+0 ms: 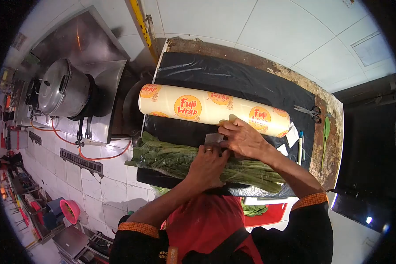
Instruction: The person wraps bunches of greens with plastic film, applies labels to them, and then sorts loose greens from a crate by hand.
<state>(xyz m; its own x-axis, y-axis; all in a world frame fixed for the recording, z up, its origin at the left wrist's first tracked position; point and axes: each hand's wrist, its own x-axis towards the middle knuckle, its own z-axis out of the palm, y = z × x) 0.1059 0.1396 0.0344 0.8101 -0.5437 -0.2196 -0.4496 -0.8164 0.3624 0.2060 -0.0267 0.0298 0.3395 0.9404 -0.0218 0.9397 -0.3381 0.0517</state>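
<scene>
A long bundle of leafy greens lies along the front of the table, wrapped in clear plastic film, leaves to the left and stalks to the right. My left hand rests on the middle of the bundle with bent fingers, gripping it from above. Just beyond it, my right hand is closed, its fingers pinched at the edge of a small pale label. That label sits between both hands, partly hidden. Behind them lies a large roll of Fujii Wrap cling film, close to my right fingertips.
Scissors, a marker pen and a loose green leaf lie at the right of the black-covered table. On the left, a lidded pot stands on a gas stove. Below the table edge is a red tray with greens.
</scene>
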